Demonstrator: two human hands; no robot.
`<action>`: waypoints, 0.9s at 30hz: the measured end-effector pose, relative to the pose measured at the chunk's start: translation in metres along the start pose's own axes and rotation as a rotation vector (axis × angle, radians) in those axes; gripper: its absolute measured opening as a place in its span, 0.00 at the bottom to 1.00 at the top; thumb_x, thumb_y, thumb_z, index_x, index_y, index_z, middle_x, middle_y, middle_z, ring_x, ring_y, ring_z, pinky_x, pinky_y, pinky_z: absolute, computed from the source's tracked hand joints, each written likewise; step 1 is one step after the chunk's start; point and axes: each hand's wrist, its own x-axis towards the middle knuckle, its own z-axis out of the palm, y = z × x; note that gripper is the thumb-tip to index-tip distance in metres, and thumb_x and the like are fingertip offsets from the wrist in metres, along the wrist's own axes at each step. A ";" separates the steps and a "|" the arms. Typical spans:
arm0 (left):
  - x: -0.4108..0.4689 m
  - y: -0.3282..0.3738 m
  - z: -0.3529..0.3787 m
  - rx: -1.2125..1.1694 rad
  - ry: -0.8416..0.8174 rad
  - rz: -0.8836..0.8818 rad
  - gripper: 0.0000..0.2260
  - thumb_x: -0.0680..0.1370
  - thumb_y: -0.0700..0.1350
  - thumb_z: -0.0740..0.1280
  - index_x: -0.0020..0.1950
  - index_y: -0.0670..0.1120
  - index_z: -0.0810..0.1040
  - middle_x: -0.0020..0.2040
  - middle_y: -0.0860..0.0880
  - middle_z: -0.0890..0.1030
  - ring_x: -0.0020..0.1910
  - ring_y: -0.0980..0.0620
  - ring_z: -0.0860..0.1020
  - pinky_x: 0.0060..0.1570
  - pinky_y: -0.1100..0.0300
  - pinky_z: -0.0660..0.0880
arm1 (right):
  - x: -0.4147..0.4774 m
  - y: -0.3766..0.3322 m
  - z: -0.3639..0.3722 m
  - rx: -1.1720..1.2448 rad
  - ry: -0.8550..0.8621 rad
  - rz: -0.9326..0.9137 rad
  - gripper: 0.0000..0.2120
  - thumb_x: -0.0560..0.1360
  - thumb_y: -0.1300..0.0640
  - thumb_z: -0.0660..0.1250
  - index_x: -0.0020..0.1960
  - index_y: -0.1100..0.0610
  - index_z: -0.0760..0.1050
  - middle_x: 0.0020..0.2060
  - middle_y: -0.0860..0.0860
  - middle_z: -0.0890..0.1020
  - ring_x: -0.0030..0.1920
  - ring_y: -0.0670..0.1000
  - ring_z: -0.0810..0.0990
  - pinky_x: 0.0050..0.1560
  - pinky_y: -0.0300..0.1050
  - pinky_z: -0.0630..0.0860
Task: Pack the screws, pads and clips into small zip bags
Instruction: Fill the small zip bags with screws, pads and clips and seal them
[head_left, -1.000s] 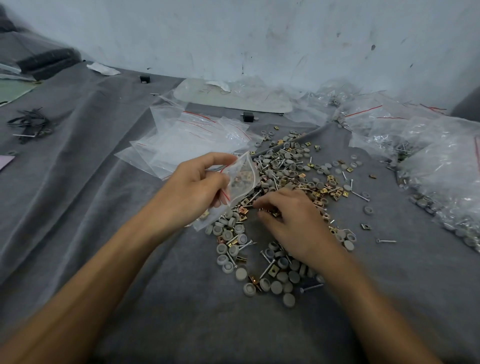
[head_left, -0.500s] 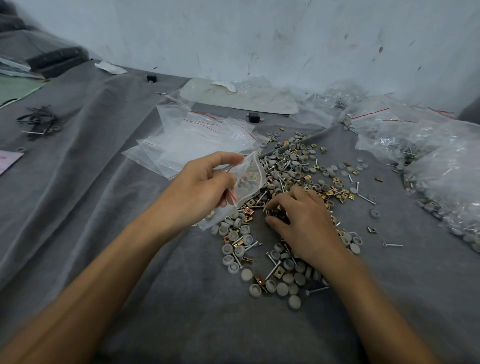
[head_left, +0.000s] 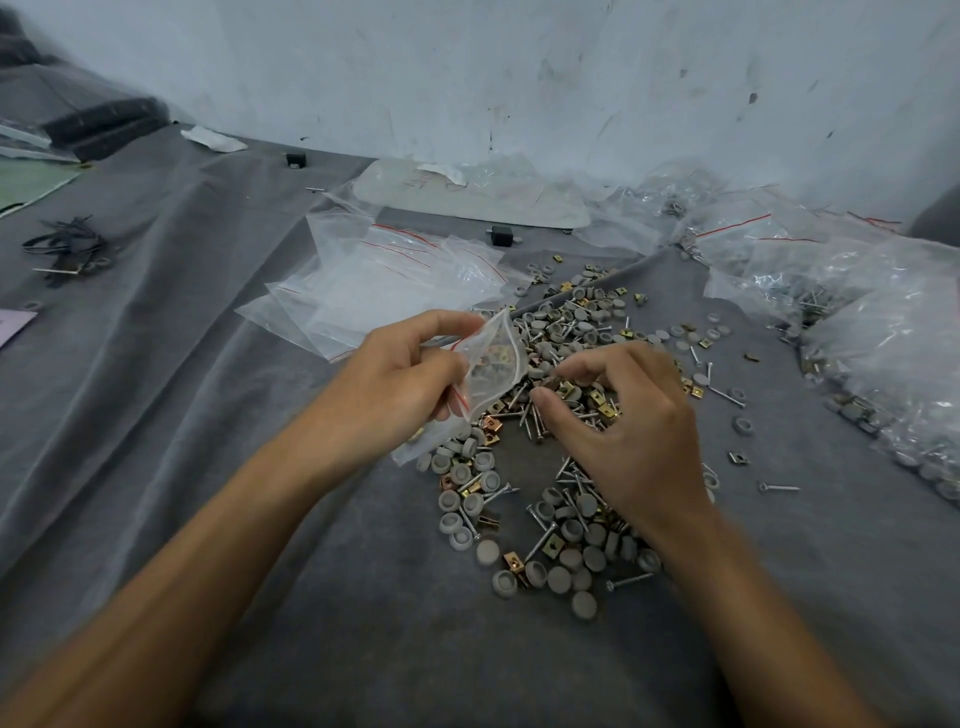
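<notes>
My left hand (head_left: 395, 387) pinches a small clear zip bag (head_left: 493, 366) with a red seal line, its mouth held open toward the right. A few gold clips show inside it. My right hand (head_left: 623, 431) hovers just right of the bag's mouth, fingers curled, fingertips pinching a small clip (head_left: 550, 383) over the pile. The loose pile (head_left: 545, 467) of grey round pads, silver screws and gold clips spreads on the grey cloth under and around both hands.
A stack of empty zip bags (head_left: 384, 280) lies behind my left hand. Filled bags (head_left: 878, 343) heap along the right. A flat white plate (head_left: 467, 195) sits by the wall. Black cable ties (head_left: 65, 244) lie far left. Stray screws (head_left: 779, 487) dot the cloth at right.
My right hand lifted off the pile and moved up toward the bag's mouth with a picked piece. The left hand kept the bag in nearly the same place.
</notes>
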 end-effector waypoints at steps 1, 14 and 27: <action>0.000 0.000 0.001 -0.006 -0.004 0.000 0.17 0.82 0.38 0.62 0.63 0.57 0.78 0.31 0.51 0.80 0.31 0.56 0.75 0.38 0.54 0.72 | 0.000 -0.001 -0.001 0.004 0.039 -0.028 0.12 0.73 0.50 0.75 0.50 0.57 0.81 0.47 0.43 0.76 0.51 0.49 0.75 0.55 0.42 0.72; -0.004 0.002 0.007 -0.018 -0.081 0.033 0.15 0.81 0.36 0.62 0.58 0.56 0.79 0.29 0.52 0.79 0.30 0.57 0.75 0.35 0.66 0.73 | 0.003 -0.015 0.002 0.091 -0.028 -0.044 0.24 0.78 0.42 0.68 0.69 0.53 0.75 0.59 0.44 0.75 0.61 0.46 0.72 0.65 0.35 0.67; -0.015 0.003 -0.005 0.430 -0.254 0.204 0.31 0.68 0.75 0.68 0.69 0.66 0.69 0.44 0.61 0.79 0.38 0.62 0.78 0.34 0.66 0.72 | 0.002 0.000 0.004 0.044 -0.286 -0.040 0.08 0.80 0.49 0.66 0.56 0.50 0.80 0.72 0.49 0.71 0.71 0.51 0.65 0.64 0.37 0.61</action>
